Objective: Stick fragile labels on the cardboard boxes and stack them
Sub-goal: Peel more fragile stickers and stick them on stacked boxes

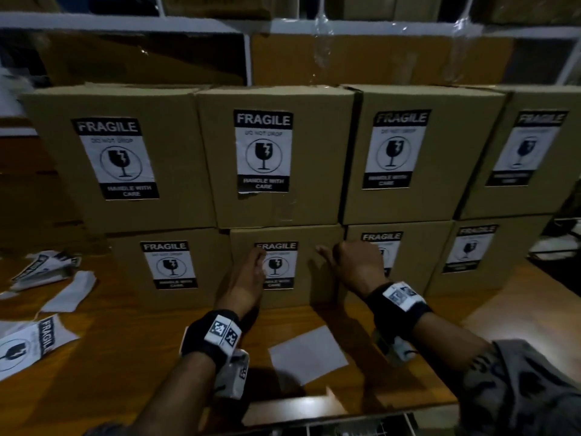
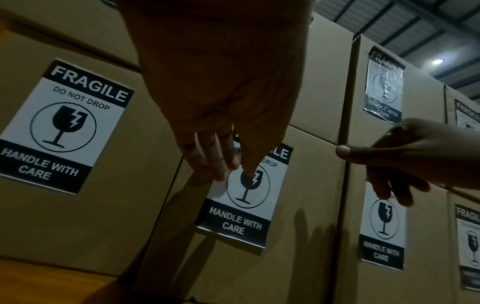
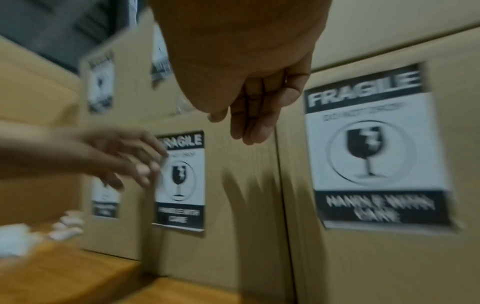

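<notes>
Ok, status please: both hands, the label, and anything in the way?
Left hand open, fingers pressing label on lower middle box. Right hand open beside it, holding nothing. Eight boxes labelled, stacked. Nothing blocking.

Warehouse, stacked labelled cardboard boxes, metal shelving

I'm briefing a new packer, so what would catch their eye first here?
Two rows of cardboard boxes fill the back of the wooden table, each fronted by a black-and-white fragile label. The left hand presses straight fingers on the label of a bottom-row box. Torn backing paper lies at the left.
</notes>
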A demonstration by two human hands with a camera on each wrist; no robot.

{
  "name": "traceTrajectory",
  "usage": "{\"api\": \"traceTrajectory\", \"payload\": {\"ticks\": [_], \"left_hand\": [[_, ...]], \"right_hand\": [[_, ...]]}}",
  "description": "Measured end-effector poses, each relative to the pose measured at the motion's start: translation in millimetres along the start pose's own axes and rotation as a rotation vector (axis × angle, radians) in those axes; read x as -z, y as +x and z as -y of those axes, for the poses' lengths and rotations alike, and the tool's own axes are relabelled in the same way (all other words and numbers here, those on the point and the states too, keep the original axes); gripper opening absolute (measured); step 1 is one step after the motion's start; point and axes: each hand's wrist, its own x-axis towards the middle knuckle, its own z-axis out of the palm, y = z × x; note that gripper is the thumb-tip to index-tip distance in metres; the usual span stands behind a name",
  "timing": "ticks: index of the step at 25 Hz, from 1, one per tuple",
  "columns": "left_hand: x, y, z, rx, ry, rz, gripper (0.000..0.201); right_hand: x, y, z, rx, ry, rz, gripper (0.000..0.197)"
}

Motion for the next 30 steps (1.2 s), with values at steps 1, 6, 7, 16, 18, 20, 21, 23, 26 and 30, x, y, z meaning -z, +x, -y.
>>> {"api": "traceTrajectory", "payload": {"ticks": [1, 6, 7, 16, 18, 20, 21, 23, 26, 30], "left_hand": [[-3, -9, -6, 0.000, 0.039, 0.021, 0.032], [-26, -60, -61, -0.097, 0.056, -0.050, 0.048], [-31, -71, -77, -0.126, 0.073, -0.106, 0.046], [-10, -129, -214, -0.388, 0.282, -0.463, 0.039], [3, -134, -232, -0.358, 0.299, -0.488, 0.038], [9, -142, -241, -0.308, 0.275, -0.494, 0.035], [9, -149, -240, -0.283, 0.256, -0.484, 0.034], [5, -167, -230, -0.236, 0.230, -0.458, 0.029], [2, -203, -195, -0.117, 0.172, -0.465, 0.024], [9, -238, -118, 0.005, 0.144, -0.418, 0.021]], "right_hand": [[3, -12, -9, 0.023, 0.020, -0.008, 0.062], [15, -77, -90, 0.054, 0.153, 0.005, 0.039], [23, -88, -110, 0.058, 0.201, 0.009, 0.036], [154, -104, -246, 0.028, 0.346, -0.222, 0.021], [177, -109, -246, 0.071, 0.335, -0.241, 0.019], [183, -122, -229, 0.106, 0.404, -0.224, 0.018], [176, -129, -215, 0.122, 0.441, -0.188, 0.018], [151, -147, -180, 0.174, 0.492, -0.067, 0.017], [93, -176, -112, 0.338, 0.483, 0.252, 0.033], [6, -196, -25, 0.477, 0.333, 0.460, 0.073]]}}
